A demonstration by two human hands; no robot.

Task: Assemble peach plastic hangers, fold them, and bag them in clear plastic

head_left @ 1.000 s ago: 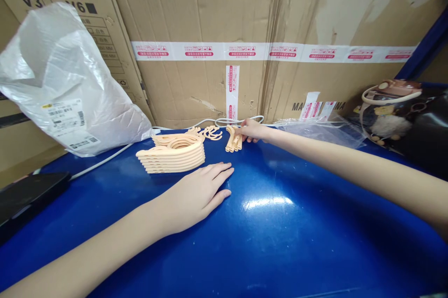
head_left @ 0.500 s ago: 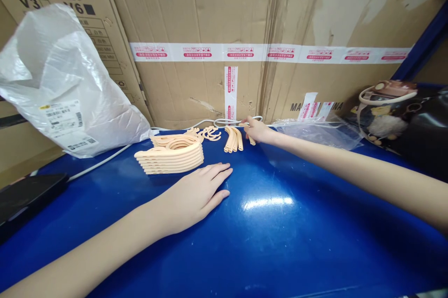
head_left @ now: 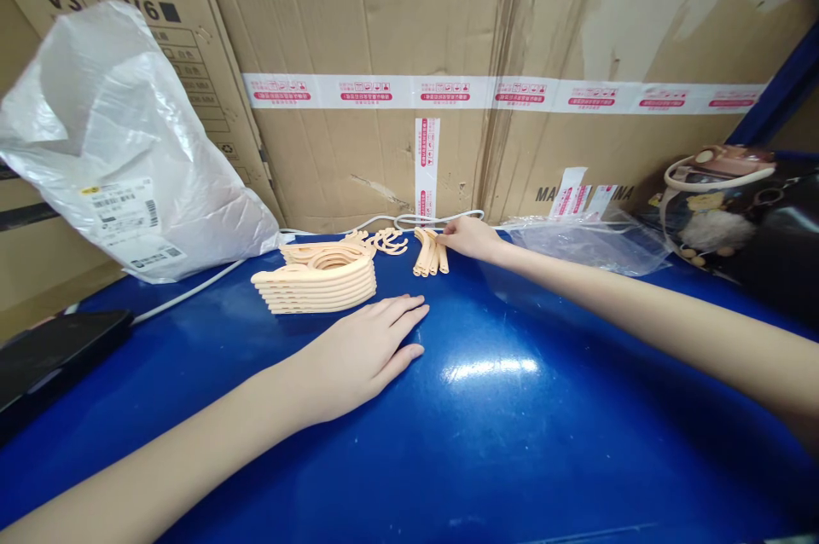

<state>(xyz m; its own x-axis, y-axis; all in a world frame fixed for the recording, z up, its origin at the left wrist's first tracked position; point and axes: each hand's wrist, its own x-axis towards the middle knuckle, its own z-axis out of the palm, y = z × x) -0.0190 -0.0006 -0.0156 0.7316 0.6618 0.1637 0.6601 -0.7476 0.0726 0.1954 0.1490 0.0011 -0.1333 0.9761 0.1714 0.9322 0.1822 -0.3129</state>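
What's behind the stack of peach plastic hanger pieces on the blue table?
Behind the stack lie small peach hooks, a white cable and the cardboard boxes. Whatever lies directly behind the stack is hidden.

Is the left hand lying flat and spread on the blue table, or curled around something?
Flat and spread. The left hand rests palm down on the blue table, fingers extended, holding nothing, just in front of the stack of peach hangers.
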